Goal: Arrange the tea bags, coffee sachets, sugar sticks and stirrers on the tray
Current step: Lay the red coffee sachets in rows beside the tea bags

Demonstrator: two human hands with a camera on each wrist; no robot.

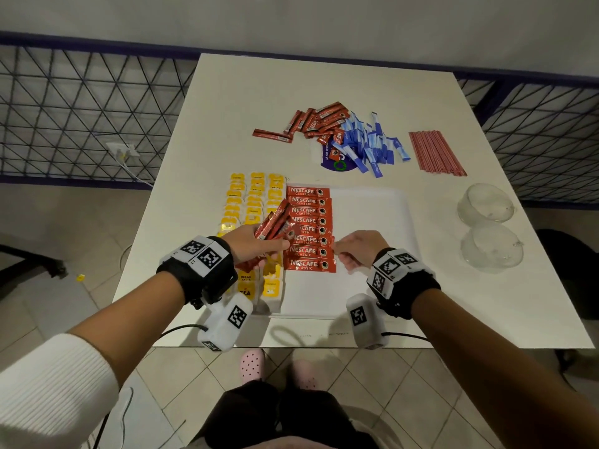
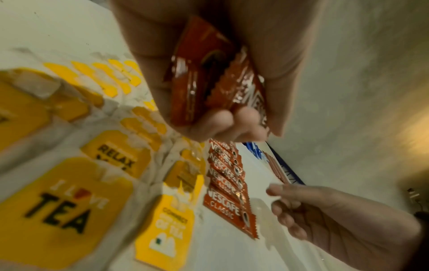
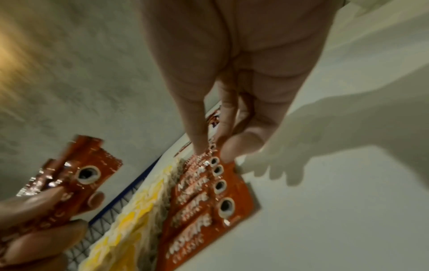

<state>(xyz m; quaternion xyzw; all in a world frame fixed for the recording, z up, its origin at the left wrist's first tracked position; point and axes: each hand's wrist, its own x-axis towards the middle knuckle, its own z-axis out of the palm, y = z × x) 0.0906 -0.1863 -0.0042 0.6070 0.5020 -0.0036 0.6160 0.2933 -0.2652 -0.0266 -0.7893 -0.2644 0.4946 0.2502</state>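
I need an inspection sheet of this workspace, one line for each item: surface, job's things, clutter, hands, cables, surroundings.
Surface: white table, with a white tray near the front edge.
Job's things: yellow tea bags in rows and a column of coffee sachets on the tray; loose coffee sachets, blue sugar sticks and red stirrers lie behind it.
Clutter: two clear bowls on the right; a purple wrapper.
Hands: left hand holds a bundle of sachets; right hand pinches the edge of a laid sachet.
Cables: black cables run from the wrist cameras.
Surroundings: tiled floor, wire fence.
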